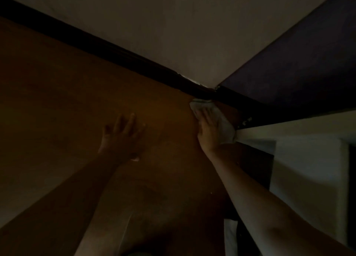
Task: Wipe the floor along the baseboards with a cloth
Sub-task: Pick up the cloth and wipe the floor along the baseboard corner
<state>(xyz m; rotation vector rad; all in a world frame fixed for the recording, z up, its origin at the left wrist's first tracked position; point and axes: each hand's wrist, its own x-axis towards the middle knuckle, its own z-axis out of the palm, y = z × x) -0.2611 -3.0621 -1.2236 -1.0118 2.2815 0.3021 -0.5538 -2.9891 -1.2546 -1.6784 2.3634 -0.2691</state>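
A pale cloth (217, 120) is pressed flat on the brown floor (77, 93) by the right hand (209, 131), fingers straight, at the corner against the dark baseboard (119, 53). The left hand (123, 138) is spread open on the floor, nothing held.

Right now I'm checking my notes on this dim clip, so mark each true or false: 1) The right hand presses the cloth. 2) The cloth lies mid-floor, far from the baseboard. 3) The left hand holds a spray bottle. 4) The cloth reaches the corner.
1) True: the right hand lies flat on the cloth.
2) False: it lies against the dark baseboard.
3) False: the left hand rests spread on the floor, holding nothing.
4) True.
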